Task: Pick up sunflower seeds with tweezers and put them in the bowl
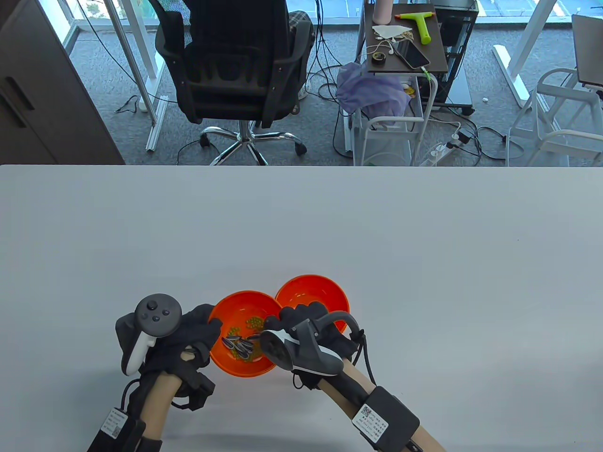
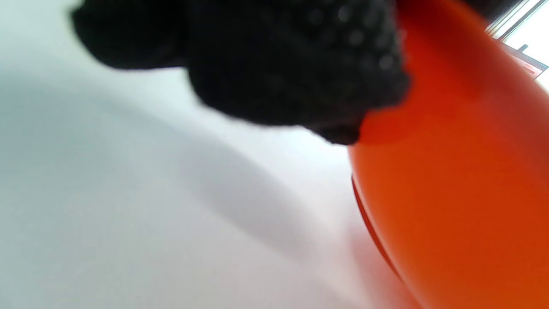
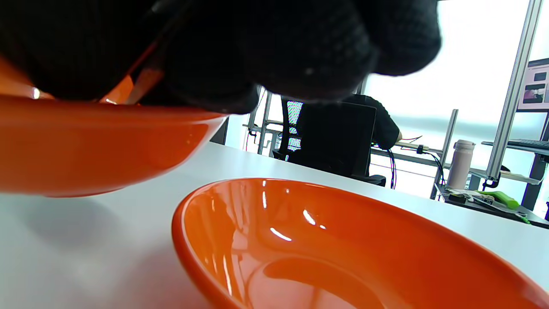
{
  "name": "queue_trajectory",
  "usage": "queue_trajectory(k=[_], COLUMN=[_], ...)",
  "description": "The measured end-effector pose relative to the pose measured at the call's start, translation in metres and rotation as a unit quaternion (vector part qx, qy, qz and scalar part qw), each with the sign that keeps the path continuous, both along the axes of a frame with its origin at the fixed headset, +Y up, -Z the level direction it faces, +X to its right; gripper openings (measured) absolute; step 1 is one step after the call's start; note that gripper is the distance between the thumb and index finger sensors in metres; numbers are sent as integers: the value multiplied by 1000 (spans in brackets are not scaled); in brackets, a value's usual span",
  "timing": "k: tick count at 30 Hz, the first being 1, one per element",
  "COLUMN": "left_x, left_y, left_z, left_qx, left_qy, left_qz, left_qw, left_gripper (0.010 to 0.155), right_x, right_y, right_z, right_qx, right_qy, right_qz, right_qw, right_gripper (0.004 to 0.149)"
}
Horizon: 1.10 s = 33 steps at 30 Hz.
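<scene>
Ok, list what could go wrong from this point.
1. The near bowl looks tilted under the left hand; the seeds and green bits could slide out.
2. The right hand works low over the seeds, so its tool might grab green bits too.
3. The empty bowl sits right beside, so a nudge may shift it.

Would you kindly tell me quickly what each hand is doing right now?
Left hand: grips the rim of the near bowl, steadying it.
Right hand: fingers curled over that bowl; tweezers not clearly visible, so its grip cannot be told.
</scene>
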<state>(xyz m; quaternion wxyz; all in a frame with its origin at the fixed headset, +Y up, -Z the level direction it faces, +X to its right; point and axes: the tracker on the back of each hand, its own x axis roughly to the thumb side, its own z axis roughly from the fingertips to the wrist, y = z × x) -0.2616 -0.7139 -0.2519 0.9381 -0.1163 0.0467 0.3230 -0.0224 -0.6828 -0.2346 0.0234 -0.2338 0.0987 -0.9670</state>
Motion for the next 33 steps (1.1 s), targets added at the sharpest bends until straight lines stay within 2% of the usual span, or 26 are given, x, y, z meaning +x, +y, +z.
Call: queue_trajectory(k=[12, 19, 23, 29, 33], left_x=[2, 2, 2, 2, 1], left_y=[1, -1, -1, -1, -1], left_z=[1, 0, 0, 0, 0], left_qx=[-6, -13, -16, -19, -20], left_qy=[-7, -6, -7, -5, -2], left_qz=[4, 4, 5, 2, 0], left_qw=[1000, 1000, 1000, 1000, 1000], left_gripper=[47, 47, 47, 47, 47], right_x=[-7, 2, 16, 50, 75], right_y=[-5, 0, 9, 22, 19], right_z=[4, -1, -7, -22, -36], right_qx=[14, -1, -12, 14, 7], right_qy=[4, 2, -24, -97, -153], right_qz=[29, -22, -87, -165, -169], right_qw=[999, 1000, 996, 981, 974], right_gripper=[42, 40, 40, 40, 39])
